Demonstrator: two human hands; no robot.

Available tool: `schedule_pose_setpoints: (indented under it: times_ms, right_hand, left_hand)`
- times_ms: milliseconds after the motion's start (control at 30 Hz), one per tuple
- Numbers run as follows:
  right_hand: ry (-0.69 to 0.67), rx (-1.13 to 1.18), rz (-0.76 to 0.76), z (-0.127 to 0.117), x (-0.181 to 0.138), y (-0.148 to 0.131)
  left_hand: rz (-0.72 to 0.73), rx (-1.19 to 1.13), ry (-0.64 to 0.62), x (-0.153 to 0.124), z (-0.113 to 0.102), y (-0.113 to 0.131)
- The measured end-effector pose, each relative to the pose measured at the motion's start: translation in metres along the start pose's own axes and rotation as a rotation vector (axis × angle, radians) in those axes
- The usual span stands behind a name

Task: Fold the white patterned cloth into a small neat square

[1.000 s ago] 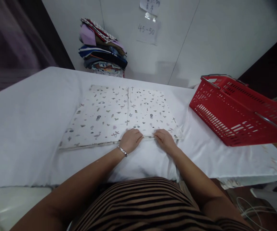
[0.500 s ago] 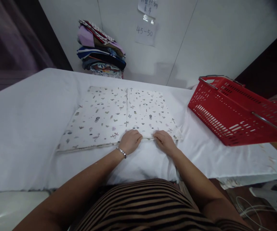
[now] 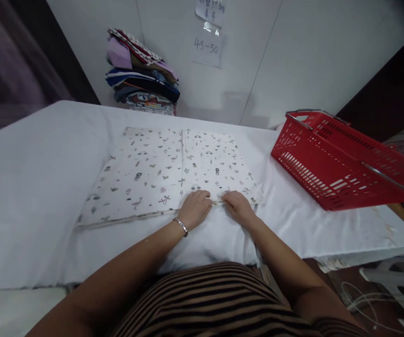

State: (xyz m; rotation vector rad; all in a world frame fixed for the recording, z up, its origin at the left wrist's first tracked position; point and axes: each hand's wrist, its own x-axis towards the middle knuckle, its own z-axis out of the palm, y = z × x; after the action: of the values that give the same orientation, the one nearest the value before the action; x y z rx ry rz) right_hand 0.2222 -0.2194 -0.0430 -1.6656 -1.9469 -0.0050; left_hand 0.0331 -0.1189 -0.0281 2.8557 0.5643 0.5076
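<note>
A white cloth [image 3: 152, 173] printed with small flamingos, palm trees and rainbows lies folded flat, with a crease or seam running down its middle. At its near edge, my left hand [image 3: 195, 208], with a silver bracelet at the wrist, has its fingers closed on the fabric. A short way to the right, my right hand [image 3: 238, 207] pinches the same edge between thumb and fingers. The thumbs and the fabric beneath the fingertips are partly hidden.
The cloth rests on a table with a white cover [image 3: 29, 187]. At the right stands a red plastic basket [image 3: 342, 164] with metal handles. A stack of folded fabrics [image 3: 142, 75] is against the back wall, near a paper sign [image 3: 207, 47] reading 45-50.
My left hand has slid slightly right along the near edge, closer to my right hand. The right hand stays at about the same spot on the cloth. The view has shifted a little.
</note>
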Motion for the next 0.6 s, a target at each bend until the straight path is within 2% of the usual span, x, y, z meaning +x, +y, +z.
schedule_pose_setpoints:
  times_ms: [233, 400, 600]
  right_hand:
    - [-0.005, 0.01, -0.028, -0.0025, 0.0017, -0.0054]
    - [0.001, -0.053, -0.039, -0.0016, 0.0024, -0.0061]
    - [0.073, -0.131, -0.032, -0.0006, 0.0047, -0.0037]
  left_hand:
    - [-0.076, -0.085, 0.066, 0.0036, 0.0023, 0.0021]
    - [-0.107, -0.024, 0.005, 0.0059, 0.001, 0.0026]
    - [-0.101, 0.024, -0.008, 0.007, 0.002, 0.003]
